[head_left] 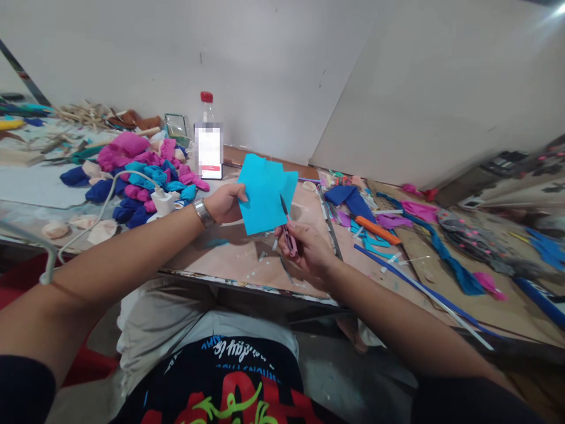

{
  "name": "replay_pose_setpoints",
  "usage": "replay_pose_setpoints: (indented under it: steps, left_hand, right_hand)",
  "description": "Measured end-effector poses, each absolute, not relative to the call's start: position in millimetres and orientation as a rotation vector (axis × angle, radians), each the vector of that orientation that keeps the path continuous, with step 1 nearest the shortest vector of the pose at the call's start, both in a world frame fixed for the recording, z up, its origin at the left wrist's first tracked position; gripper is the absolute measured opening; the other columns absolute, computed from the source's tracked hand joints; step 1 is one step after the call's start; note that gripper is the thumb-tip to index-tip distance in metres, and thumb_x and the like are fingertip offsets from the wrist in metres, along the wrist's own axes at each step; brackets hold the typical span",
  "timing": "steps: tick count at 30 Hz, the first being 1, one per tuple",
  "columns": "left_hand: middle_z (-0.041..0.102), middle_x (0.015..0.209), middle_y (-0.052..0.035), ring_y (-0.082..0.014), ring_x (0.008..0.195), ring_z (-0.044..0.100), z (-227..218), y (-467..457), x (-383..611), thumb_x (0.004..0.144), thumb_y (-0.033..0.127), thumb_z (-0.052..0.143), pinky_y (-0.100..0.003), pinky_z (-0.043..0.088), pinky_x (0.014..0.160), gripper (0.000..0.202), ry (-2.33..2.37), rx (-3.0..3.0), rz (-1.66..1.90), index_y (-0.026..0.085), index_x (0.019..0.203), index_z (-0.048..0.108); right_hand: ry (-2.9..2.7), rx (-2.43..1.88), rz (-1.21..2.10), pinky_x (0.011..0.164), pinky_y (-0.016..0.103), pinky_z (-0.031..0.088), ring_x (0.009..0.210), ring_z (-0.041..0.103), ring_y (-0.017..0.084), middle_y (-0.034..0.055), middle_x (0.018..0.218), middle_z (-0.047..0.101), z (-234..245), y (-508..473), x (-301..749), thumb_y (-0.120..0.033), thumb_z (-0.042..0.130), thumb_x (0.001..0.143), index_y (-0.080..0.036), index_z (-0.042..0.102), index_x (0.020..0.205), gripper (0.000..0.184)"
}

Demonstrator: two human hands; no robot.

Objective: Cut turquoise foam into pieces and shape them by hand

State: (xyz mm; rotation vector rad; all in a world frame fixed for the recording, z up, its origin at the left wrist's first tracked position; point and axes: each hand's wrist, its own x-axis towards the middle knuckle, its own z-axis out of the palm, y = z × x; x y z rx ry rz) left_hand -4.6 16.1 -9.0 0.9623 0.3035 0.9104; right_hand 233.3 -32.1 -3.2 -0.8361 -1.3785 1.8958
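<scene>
While left fingers (241,192) pinch blue sheet (261,197), right fingers (299,229) grip pink-handled scissors (290,240); shirt lettering (241,351) partly reads "day".

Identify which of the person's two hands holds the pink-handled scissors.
The right hand: it grips the pink-handled scissors. The left hand, with a silver band at its wrist, holds the blue sheet.

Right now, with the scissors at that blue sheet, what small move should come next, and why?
Probably squeeze the scissors gently with the right hand: their dark blade shows in front of the blue sheet, whose edge the left hand pinches.
</scene>
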Motion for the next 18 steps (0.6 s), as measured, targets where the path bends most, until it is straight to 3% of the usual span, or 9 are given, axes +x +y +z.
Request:
replay_pose_setpoints:
  steps: [11,18]
  left_hand:
    - [0.071,0.131,-0.0181,-0.0418,0.126,0.063,-4.3,13.1,-2.2,0.063,0.015,0.057,-0.065,0.040,0.114,0.070,0.309,0.927,0.933,0.007,0.132,0.062]
    - [0.070,0.133,-0.0189,-0.0423,0.127,0.063,-7.5,14.4,0.2,0.074,0.027,0.061,-0.068,0.038,0.114,0.065,0.397,0.820,1.036,0.010,0.137,0.060]
  right_hand:
    - [-1.375,-0.870,1.886,0.036,0.017,0.023,0.038,0.041,0.007,-0.0021,0.049,0.059,-2.5,-33.2,233.1,-0.061,0.077,0.075,-0.016,0.065,0.080,0.046]
    - [-1.375,-0.863,1.904,0.036,0.017,0.023,0.038,0.040,0.006,-0.0025,0.050,0.059,-3.3,-32.3,233.3,-0.060,0.078,0.075,-0.017,0.064,0.079,0.046]
